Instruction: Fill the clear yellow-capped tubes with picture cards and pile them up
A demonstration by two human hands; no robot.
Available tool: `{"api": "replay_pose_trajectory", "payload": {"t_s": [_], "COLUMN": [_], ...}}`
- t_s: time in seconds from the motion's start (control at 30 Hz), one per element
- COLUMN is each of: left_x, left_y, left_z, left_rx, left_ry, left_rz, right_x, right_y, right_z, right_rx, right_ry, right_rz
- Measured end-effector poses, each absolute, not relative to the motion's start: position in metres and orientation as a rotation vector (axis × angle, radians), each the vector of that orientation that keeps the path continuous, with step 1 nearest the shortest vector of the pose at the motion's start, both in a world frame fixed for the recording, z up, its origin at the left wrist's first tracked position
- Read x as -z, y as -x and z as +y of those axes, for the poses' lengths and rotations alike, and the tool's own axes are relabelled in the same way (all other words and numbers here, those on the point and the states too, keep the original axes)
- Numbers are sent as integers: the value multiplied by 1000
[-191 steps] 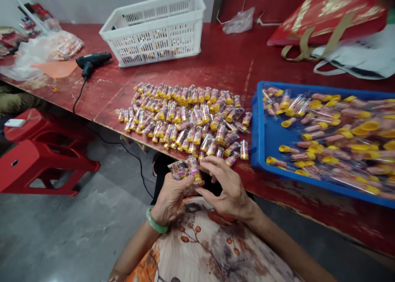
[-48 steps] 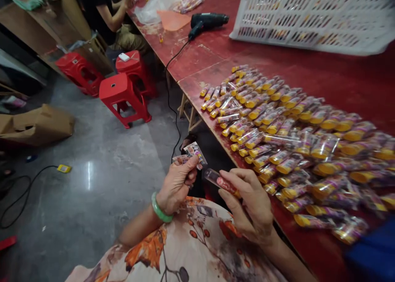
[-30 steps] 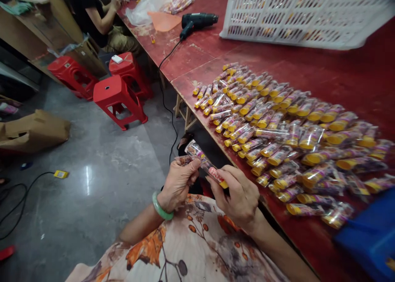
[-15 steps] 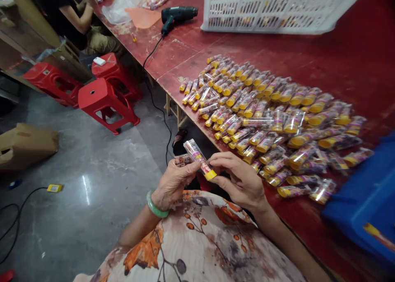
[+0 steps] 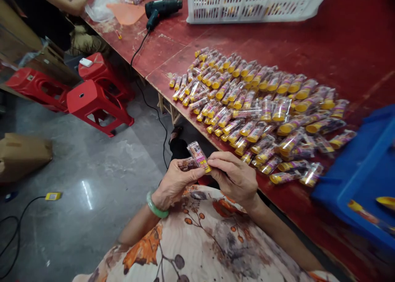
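Observation:
Over my lap I hold a small clear plastic sleeve [image 5: 199,155] with purple and yellow print. My left hand [image 5: 175,179], a green bangle at its wrist, closes on it, thumb across its lower part. A brown printed packet [image 5: 186,164] also shows between the left fingers, partly hidden. My right hand [image 5: 236,176] pinches the sleeve's yellow end with thumb and fingertips. Many similar sleeves [image 5: 243,103] with round yellow ends lie in a loose pile on the red table just beyond my hands.
On the red table [image 5: 173,45] stand a white slatted basket [image 5: 247,6] and a heat gun [image 5: 162,8], its cord hanging over the edge. A blue bin [image 5: 348,171] is at right. Red stools [image 5: 98,105] are on the floor, and a seated person [image 5: 40,17] works at upper left.
The sleeve has turned in my fingers so its printed face shows more, and its yellow end is now mostly covered. My right fingers have moved closer around that end. The view has shifted slightly right.

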State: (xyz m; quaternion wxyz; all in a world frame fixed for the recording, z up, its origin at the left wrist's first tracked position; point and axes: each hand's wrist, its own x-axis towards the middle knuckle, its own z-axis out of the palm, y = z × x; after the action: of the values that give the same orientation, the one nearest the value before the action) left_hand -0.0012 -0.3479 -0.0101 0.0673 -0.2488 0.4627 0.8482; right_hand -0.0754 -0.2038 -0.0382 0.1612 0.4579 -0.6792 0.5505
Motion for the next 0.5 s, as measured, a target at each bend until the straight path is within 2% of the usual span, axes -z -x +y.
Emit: {"api": "replay_pose_trajectory", "payload": {"t_s": [0.27, 0.5], "left_x": [14, 13], "left_y": [2, 2], "left_z": [-351, -347], "left_rx": [-2507, -2507], "left_ry": [744, 700], "left_rz": [1336, 1334], "right_x": [40, 41], "right_y": [78, 67], "right_z": [-198, -197], "right_rx": [-1775, -1657], "right_ry": [-1360, -1276], "right_rz": [-1948, -1916]}}
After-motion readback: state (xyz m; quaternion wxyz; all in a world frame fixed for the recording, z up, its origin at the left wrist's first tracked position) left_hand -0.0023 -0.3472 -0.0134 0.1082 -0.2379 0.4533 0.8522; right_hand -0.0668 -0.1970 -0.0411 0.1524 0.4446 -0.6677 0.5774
